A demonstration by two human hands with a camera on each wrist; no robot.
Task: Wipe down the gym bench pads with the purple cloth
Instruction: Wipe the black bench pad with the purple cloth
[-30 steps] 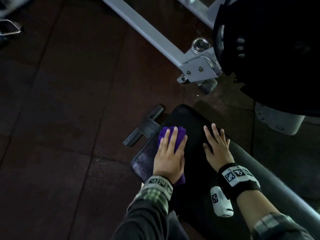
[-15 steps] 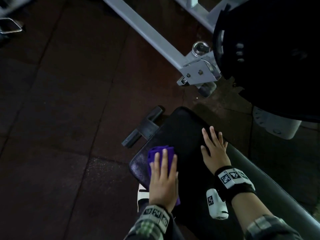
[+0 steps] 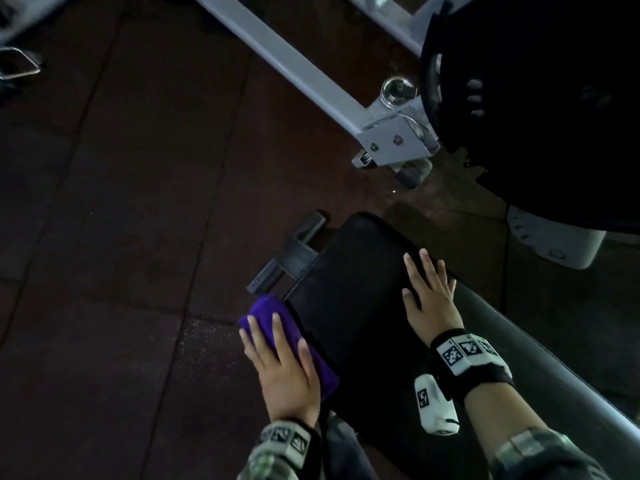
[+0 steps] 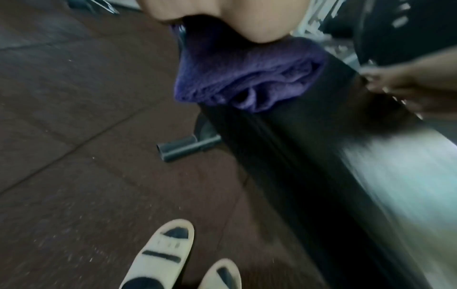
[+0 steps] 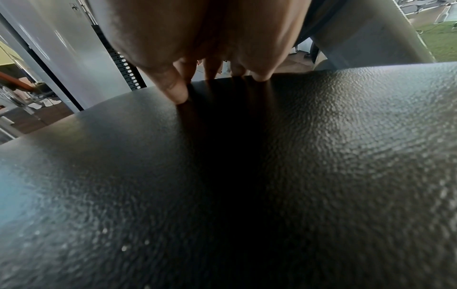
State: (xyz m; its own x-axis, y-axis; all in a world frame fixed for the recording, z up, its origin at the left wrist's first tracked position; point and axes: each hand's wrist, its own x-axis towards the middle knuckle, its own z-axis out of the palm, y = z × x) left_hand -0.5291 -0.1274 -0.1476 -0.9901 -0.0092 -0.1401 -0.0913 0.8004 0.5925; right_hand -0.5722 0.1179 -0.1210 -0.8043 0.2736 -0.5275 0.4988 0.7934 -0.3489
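The black bench pad (image 3: 353, 278) runs from lower right to its rounded end at the centre. The folded purple cloth (image 3: 273, 320) lies over the pad's left edge. My left hand (image 3: 280, 362) presses it there with straight fingers. The left wrist view shows the cloth (image 4: 247, 78) bunched under my palm against the pad's side (image 4: 284, 156). My right hand (image 3: 429, 296) lies flat and spread on top of the pad, apart from the cloth. In the right wrist view its fingertips (image 5: 173, 88) touch the textured pad (image 5: 247, 176).
A black foot bar (image 3: 291, 254) juts out under the pad's end. A grey frame beam (image 3: 294, 64) crosses the dark rubber floor toward a bracket. A large black weight plate (image 3: 536, 98) hangs at upper right. My sandalled feet (image 4: 163, 254) stand left of the bench.
My left hand has slid the cloth from the top of the pad's end back toward me and over its left edge. The right hand has stayed flat in place.
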